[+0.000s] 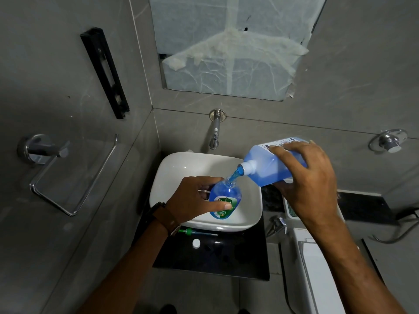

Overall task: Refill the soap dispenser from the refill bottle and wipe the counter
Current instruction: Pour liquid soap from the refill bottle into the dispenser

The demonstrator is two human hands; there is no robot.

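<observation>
My left hand (193,197) grips the small soap dispenser bottle (224,200), clear with blue liquid and a green label, held over the white basin (172,175). My right hand (310,177) holds the large refill bottle (260,166) tilted, neck down to the left. A stream of blue soap (235,174) runs from its white neck into the dispenser's open mouth. The dispenser's green pump (192,232) and a white cap (196,243) lie on the black counter (238,259) in front of the basin.
A wall tap (215,134) juts out above the basin. A glass shelf with chrome rail (74,173) hangs on the left wall. A white toilet cistern (317,268) stands to the right, with a chrome valve (280,224) beside it.
</observation>
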